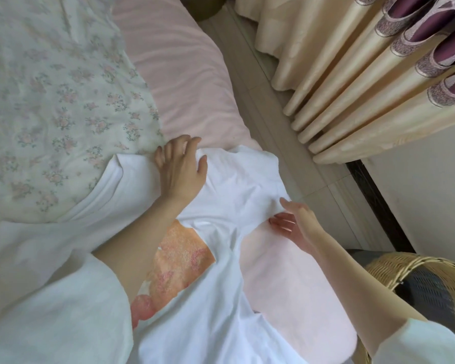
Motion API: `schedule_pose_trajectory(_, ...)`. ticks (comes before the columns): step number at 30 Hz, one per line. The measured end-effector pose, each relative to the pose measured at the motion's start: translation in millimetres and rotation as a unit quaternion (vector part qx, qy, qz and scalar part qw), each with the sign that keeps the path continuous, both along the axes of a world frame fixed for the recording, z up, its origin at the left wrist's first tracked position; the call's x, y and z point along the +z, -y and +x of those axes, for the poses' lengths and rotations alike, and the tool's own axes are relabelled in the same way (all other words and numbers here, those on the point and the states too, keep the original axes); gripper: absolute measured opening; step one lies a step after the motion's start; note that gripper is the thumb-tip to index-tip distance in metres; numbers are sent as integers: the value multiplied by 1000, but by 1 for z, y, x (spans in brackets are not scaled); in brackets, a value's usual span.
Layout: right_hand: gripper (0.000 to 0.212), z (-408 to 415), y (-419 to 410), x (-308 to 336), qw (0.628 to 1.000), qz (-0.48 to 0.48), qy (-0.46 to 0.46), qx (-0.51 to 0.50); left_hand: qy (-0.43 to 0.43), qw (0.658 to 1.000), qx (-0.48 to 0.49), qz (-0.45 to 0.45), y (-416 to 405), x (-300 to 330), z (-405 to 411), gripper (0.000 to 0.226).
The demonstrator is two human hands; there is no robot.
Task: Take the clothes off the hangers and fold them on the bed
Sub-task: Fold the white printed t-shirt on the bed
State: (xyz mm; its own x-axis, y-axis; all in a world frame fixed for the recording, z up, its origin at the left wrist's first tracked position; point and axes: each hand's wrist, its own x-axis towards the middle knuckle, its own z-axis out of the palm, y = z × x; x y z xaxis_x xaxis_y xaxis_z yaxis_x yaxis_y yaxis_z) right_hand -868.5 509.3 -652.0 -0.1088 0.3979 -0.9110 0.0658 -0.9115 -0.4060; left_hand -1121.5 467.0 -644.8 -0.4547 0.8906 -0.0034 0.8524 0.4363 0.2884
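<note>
A white T-shirt (229, 185) with an orange and pink print (179, 258) lies spread on the pink bed sheet (184, 74). My left hand (180, 166) rests flat on the shirt's upper part, fingers spread, near its far edge. My right hand (293, 224) hovers open at the shirt's right edge, by the sleeve fold, fingertips touching or just above the fabric. No hanger is in view.
A floral quilt (50, 101) covers the bed's left side. A wicker basket (426, 279) holding dark fabric stands at the lower right beside the bed. Beige curtains (365, 74) hang at the upper right above a strip of tiled floor (260, 101).
</note>
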Motion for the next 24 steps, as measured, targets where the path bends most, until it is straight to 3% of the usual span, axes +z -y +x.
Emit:
schedule_pose_trajectory(3, 13, -9, 0, 1, 988, -60, -81, -120, -25, 996, -88, 3, 37, -8, 29, 54)
schedule_pose_trajectory(6, 14, -20, -2, -2, 979, -93, -114, -139, -59, 980, -175, -71, 77, -18, 54, 73)
schedule_pose_trajectory(11, 25, -31, -16, -5, 989, 4, -1, -147, -83, 967, -179, -162, 116, -30, 43, 94)
schedule_pose_trajectory(14, 16, -34, -11, -3, 989, 71, 18, -127, -76, 960, -197, -185, 123, -27, 27, 102)
schedule_pose_trajectory(16, 5, -33, 5, 3, 992, 83, 15, -96, -58, 964, -186, -180, 132, -21, 23, 96)
schedule_pose_trajectory(20, 17, -10, 64, 5, 989, 119, 65, 59, -43, 986, -127, -96, 164, -10, 38, 73)
schedule_pose_trajectory(24, 14, 28, 138, 5, 923, 169, 89, 333, -34, 995, -79, -41, 187, -3, 72, 51)
